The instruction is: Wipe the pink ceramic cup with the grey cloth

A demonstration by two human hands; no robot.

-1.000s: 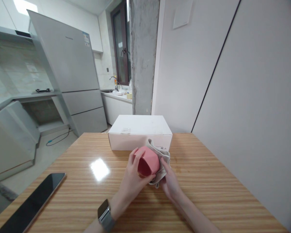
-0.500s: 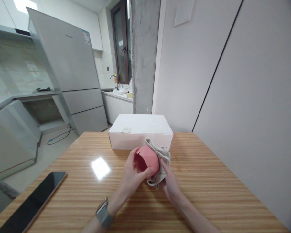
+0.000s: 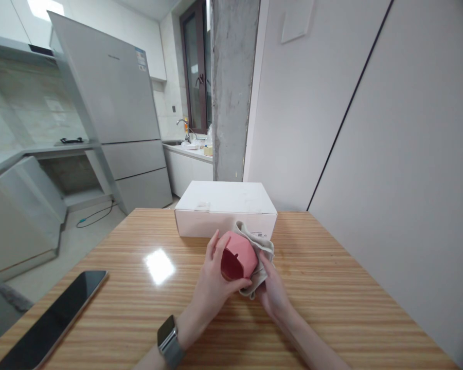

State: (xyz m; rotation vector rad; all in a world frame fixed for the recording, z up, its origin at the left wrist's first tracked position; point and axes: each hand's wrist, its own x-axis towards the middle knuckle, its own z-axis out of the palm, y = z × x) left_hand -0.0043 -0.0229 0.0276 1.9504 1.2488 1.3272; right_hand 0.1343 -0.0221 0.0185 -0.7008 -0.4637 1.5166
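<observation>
My left hand (image 3: 212,280) is wrapped round a small pink faceted cup (image 3: 239,257), held on its side with its open mouth turned toward me. My right hand (image 3: 272,290) holds a beige cloth (image 3: 259,245) pressed against the cup's right side and bottom. Both hands hover just above the wooden table (image 3: 332,288), in front of a white box (image 3: 226,208). A grey watch sits on my left wrist.
A dark tablet (image 3: 56,321) lies at the table's near left corner. The white box stands at the table's far edge. A grey wall runs along the right side. Beyond the table are a fridge (image 3: 111,113), a concrete pillar and a kitchen counter.
The cup has been turned in my left hand, its mouth swinging away and back toward me, while the cloth stays against it. My hands have stayed in place.
</observation>
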